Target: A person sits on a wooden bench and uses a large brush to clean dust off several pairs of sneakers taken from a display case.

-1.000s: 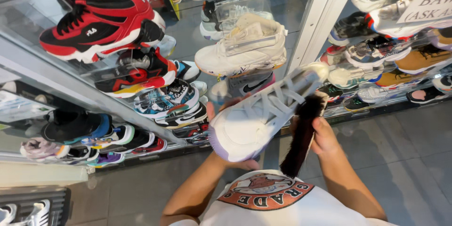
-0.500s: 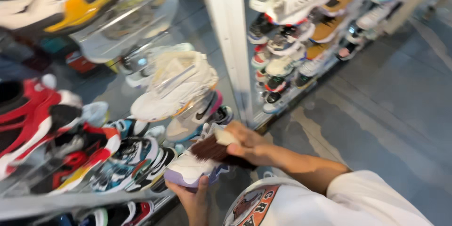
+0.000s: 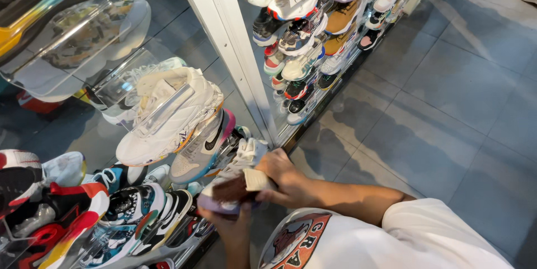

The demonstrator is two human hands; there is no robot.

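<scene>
Down at about 6 o'clock in the head view, the left hand (image 3: 232, 225) cups a white sneaker (image 3: 238, 168) from beneath — its sole edge lilac, its upper laced and soft-looking. The right hand (image 3: 288, 182) is curled tight round a brush (image 3: 240, 186) with a pale wooden back and dark brown bristles, which lie pressed on the shoe. At 10 o'clock, behind smooth reflective display glass (image 3: 184, 34), a chunky cream sneaker (image 3: 168, 115) sits under a clear plastic holder. At 3 o'clock the floor (image 3: 447, 106) is large grey matte tiles — faintly mottled. A white glossy frame post (image 3: 229, 39) runs up toward 12 o'clock.
</scene>
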